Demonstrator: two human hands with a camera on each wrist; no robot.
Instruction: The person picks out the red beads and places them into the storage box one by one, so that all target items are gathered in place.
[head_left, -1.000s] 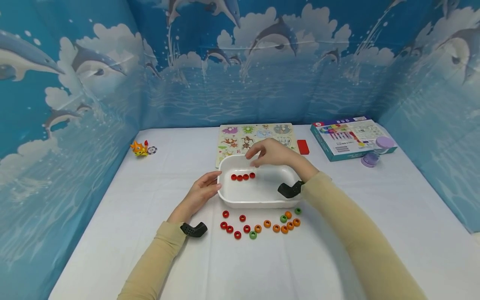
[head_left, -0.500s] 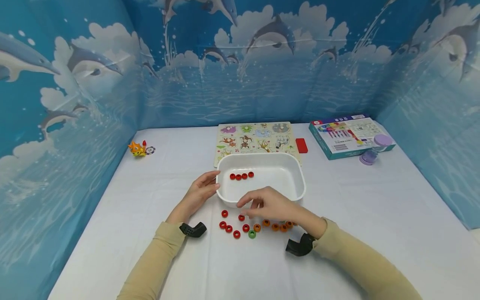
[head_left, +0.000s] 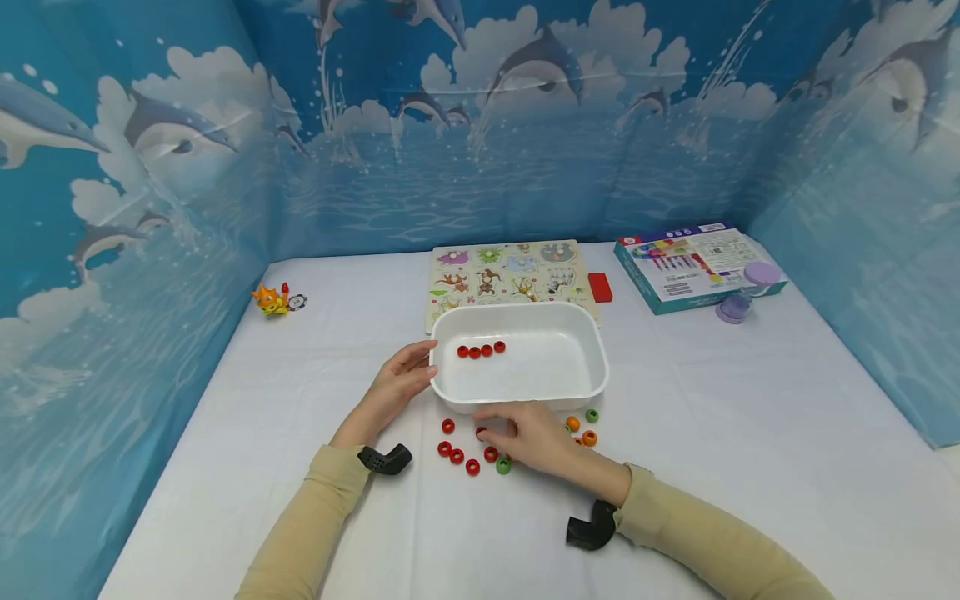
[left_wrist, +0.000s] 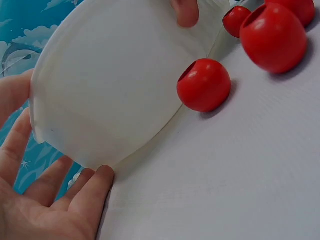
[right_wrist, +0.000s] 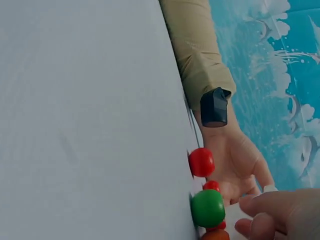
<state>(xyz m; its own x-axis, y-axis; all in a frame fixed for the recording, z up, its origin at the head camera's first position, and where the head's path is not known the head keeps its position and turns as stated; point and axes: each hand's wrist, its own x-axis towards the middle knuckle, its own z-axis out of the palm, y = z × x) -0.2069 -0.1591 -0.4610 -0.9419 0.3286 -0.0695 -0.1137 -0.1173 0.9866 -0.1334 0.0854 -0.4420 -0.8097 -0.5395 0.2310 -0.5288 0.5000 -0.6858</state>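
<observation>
In the head view a white plastic tray (head_left: 525,379) holds a short row of red beads (head_left: 475,352). My left hand (head_left: 393,387) rests against its left end, fingers spread along the outer wall and rim, as the left wrist view also shows. Just in front of the tray, my right hand (head_left: 528,435) reaches down over the loose beads. Its thumb and forefinger stand apart around a red bead (head_left: 481,432), with the thumb overlapping it. A right fingertip (left_wrist: 186,14) shows against the tray wall in the left wrist view. Some orange beads are hidden under the right hand.
Other red beads (head_left: 472,467), a green bead (head_left: 503,465) and orange beads (head_left: 589,437) lie on the white cloth. Behind the tray is an animal puzzle board (head_left: 510,279) beside a red block (head_left: 600,287). A boxed set (head_left: 697,267) lies back right, a small toy (head_left: 270,300) back left.
My right hand has come from above the tray's far side toward me, over the front rim and down to the loose beads. The left hand has stayed at the tray's end.
</observation>
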